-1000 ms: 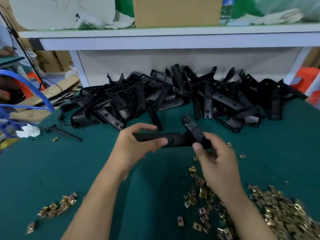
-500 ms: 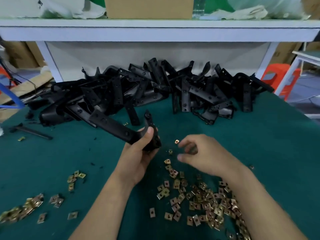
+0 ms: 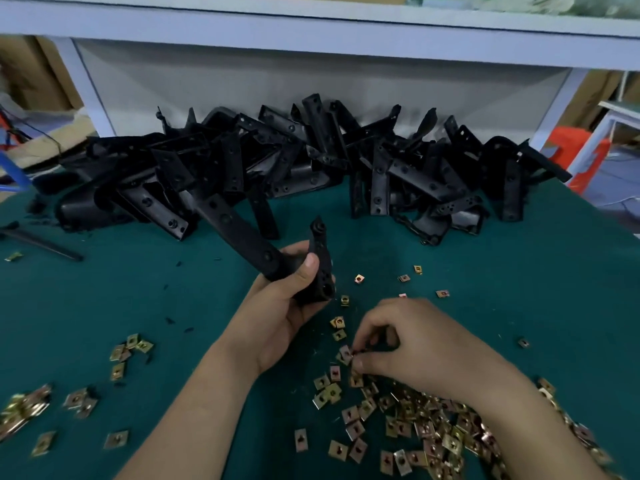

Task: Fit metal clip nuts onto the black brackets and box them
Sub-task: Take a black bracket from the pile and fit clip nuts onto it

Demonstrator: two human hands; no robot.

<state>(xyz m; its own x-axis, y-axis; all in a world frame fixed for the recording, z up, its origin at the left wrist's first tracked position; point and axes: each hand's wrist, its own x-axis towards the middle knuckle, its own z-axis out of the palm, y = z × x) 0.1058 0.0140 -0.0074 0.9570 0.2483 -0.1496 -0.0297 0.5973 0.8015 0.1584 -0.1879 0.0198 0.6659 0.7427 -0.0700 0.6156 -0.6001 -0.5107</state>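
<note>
My left hand [image 3: 280, 306] grips a black L-shaped bracket [image 3: 242, 237] at its bend, above the green table. The bracket's long arm points up and left, its short arm stands upright. My right hand [image 3: 415, 344] is down on the scattered brass clip nuts [image 3: 408, 420], fingertips pinching one clip nut [image 3: 351, 355] at the near edge of the heap. A big pile of black brackets [image 3: 311, 168] lies across the back of the table.
More clip nuts lie at the left [image 3: 24, 410] and near the middle left [image 3: 128, 348]. A black rod [image 3: 45, 242] rests at the far left. A white shelf [image 3: 311, 26] overhangs the pile. An orange stool [image 3: 581, 150] stands off the table's right edge.
My right hand dropped from beside the bracket down onto the clip nuts and pinched one. My left hand kept the bracket, tilting it slightly. The view shifted down and right.
</note>
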